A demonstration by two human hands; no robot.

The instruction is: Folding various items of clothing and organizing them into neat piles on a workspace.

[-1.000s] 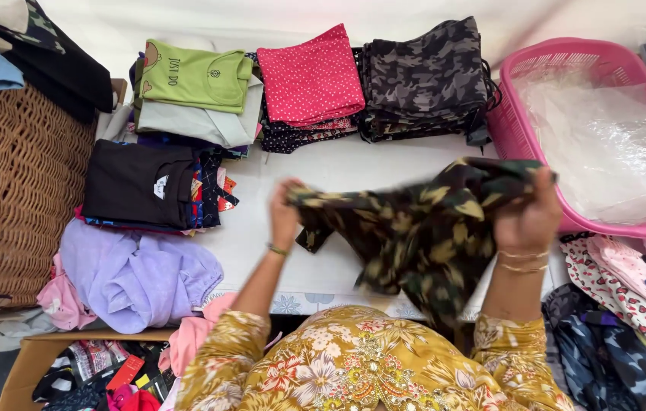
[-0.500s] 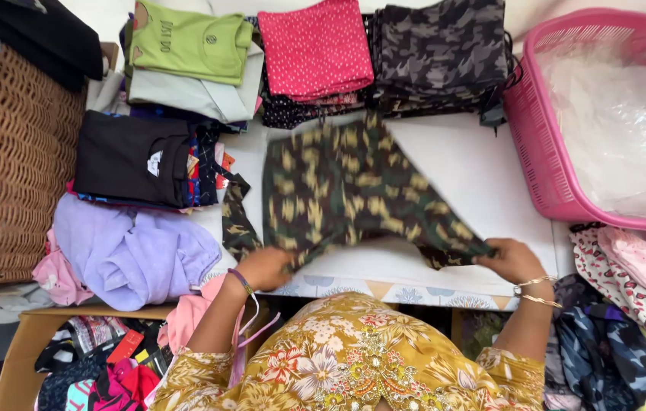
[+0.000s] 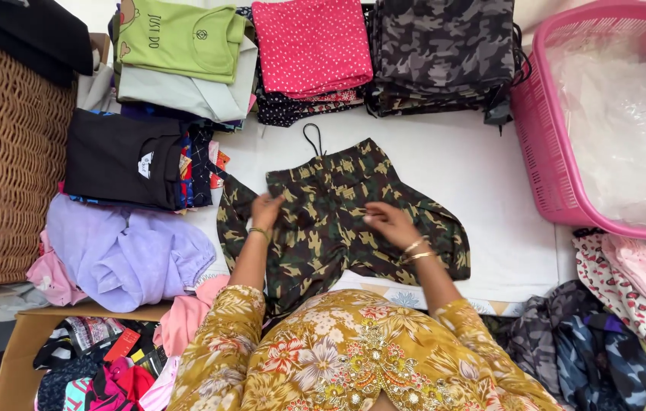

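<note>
Both hands lie flat and open on the camouflage shorts [image 3: 346,217] spread on the white table [image 3: 483,175]: left hand [image 3: 267,210], right hand [image 3: 387,223], holding nothing.

Bright, even, soft-shadowed, sharp

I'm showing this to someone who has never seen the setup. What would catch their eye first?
Most likely the camouflage garment spread flat at the centre of the white table, with the left hand and right hand pressed on it. Next, the big pink basket at right, and the folded stacks along the far edge, notably the pink dotted pile.
</note>
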